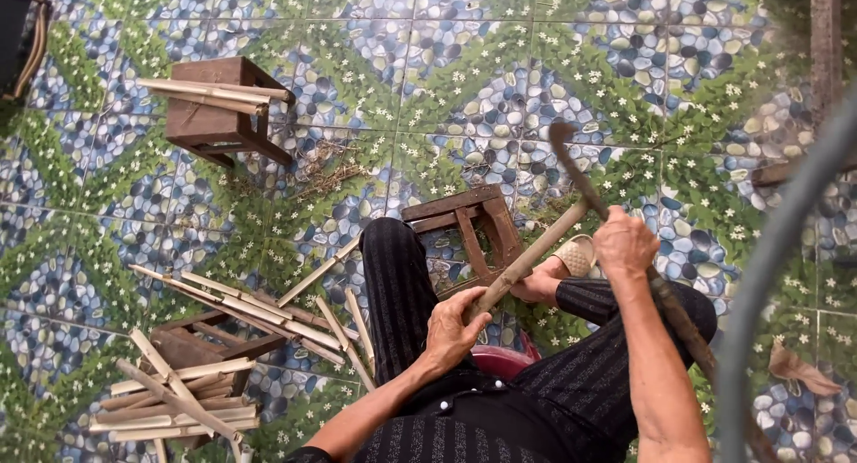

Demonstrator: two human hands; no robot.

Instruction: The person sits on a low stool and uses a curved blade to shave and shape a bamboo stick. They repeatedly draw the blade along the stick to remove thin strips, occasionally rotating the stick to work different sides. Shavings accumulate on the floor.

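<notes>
Beyond the left hand's [453,325] grip, the bamboo stick [527,259] meets the blade [580,182].

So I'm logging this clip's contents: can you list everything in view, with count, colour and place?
Bamboo stick: one, tan, held across the lap.
Curved knife: one, dark, blade against the stick.
Small wooden stool: one, brown, tipped, by the knee.
Wooden stool: one, brown, upper left, sticks on top.
Split bamboo pile: many pieces, pale, lower left.
Tiled floor: pebble-and-leaf pattern, blue and green.
Left hand: grips the stick's near end.
Right hand: grips the knife handle.
</notes>
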